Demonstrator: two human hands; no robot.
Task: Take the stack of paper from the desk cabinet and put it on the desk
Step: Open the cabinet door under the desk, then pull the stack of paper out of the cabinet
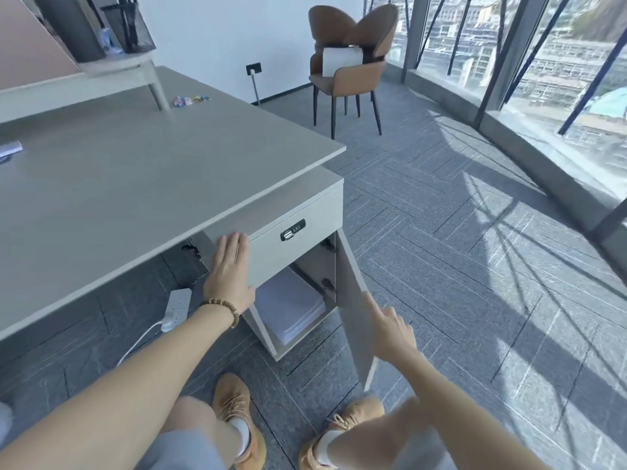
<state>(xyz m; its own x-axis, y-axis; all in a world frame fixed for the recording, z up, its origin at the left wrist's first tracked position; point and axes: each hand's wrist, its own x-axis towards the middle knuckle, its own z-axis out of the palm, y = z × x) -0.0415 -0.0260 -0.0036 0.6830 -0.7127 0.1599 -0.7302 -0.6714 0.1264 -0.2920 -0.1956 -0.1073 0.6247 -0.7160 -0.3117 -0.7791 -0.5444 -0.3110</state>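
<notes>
Paper stack in open cabinet, unlabelled

Two bare arms are seen, with no sleeves on them. A bracelet of small round brown beads is worn on the wrist of the left hand. Nothing is worn on the right hand or its wrist. Light grey shorts are worn, and the knees are left bare. On the feet, tan lace-up shoes with thick soles are worn. White socks are seen above the tops of the shoes.
</notes>
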